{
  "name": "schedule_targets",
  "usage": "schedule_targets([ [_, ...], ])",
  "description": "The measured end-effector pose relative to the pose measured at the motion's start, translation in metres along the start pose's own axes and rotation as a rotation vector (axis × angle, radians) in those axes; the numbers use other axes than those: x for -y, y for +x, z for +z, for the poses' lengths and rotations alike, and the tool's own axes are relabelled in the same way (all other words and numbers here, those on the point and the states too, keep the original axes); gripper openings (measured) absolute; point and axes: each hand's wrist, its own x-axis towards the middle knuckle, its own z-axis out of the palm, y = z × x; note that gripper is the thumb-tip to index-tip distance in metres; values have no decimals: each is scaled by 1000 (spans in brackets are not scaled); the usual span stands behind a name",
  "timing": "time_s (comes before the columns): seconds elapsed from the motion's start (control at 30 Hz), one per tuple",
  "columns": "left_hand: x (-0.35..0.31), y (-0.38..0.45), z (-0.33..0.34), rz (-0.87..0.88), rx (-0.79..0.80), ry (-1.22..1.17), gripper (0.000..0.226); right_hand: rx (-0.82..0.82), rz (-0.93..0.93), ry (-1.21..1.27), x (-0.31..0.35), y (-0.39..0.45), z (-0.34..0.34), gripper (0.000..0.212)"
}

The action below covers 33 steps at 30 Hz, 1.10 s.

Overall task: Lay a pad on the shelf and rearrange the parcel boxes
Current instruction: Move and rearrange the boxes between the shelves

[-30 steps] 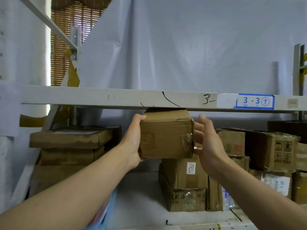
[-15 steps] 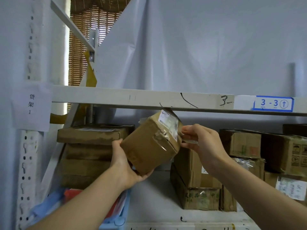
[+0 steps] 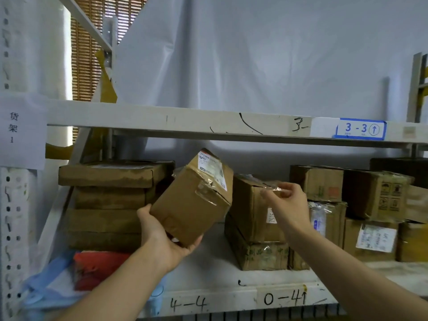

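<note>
A brown parcel box (image 3: 192,205) with a white shipping label on its top end hangs tilted in front of the lower shelf (image 3: 208,269). My left hand (image 3: 159,237) grips it from below, fingers curled around its bottom corner. To the right of the box and apart from it, my right hand (image 3: 289,205) pinches a strip of clear tape (image 3: 274,189) between thumb and fingertips. That hand sits in front of the top of a stack of two brown boxes (image 3: 252,218).
A stack of flat cartons (image 3: 108,200) fills the shelf's left end, over a red and blue bag (image 3: 92,267). More parcels (image 3: 375,195) crowd the right side. The upper shelf beam (image 3: 208,121) runs just above the held box.
The box came down from under the upper beam and tilted into my left hand alone. My right hand left the box and moved right with a strip of clear tape.
</note>
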Motion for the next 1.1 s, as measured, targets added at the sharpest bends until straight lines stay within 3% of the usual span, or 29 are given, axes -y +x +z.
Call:
schedule_targets([
  [0.2,10,13,-4,18,-43,-6,63,-43,-7,-329,-25,15,-8,121],
  [0.37,19,22,-6,22,-84,-30,61,-42,-26,-417,-34,25,4,140],
  [0.87,23,64,-17,-109,-60,-107,71,-210,29,-646,-45,44,42,141],
  [1.1,20,65,-17,-127,-39,-123,67,-275,8,-490,-39,38,44,130],
])
